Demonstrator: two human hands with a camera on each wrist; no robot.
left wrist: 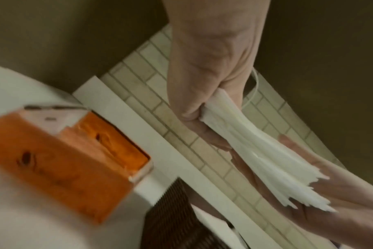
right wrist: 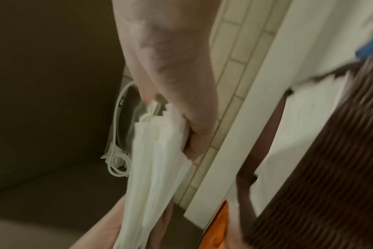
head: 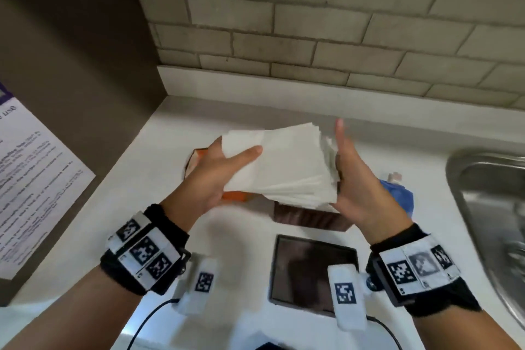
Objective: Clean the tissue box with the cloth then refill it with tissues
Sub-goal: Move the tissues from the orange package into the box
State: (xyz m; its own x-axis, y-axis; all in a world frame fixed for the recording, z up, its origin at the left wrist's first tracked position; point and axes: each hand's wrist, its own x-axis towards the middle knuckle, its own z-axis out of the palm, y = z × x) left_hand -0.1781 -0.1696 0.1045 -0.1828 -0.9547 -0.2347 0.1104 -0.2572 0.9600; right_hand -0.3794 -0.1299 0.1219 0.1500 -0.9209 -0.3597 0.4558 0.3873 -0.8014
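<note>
Both hands hold stack of tissues [head: 289, 162] above counter [head: 156, 173]. The left hand [head: 216, 176] grips left end, thumb on top. The right hand [head: 355, 179] pinches right end, fingers mostly straight. Stack's long axis runs left to right. Just below stack, nearer right hand, lies brown ribbed box [head: 309, 220], probably the tissue box to refill; opening not visible. Torn orange carton [head: 235, 196] sits under left hand. Off to right, blue cloth [head: 397, 193] lies beside sink [head: 483, 193].

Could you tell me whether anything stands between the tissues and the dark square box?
Only the brown ribbed piece lies between them on the white counter; the white tissue stack hangs above it, so the dark square box looks unobstructed.
</note>
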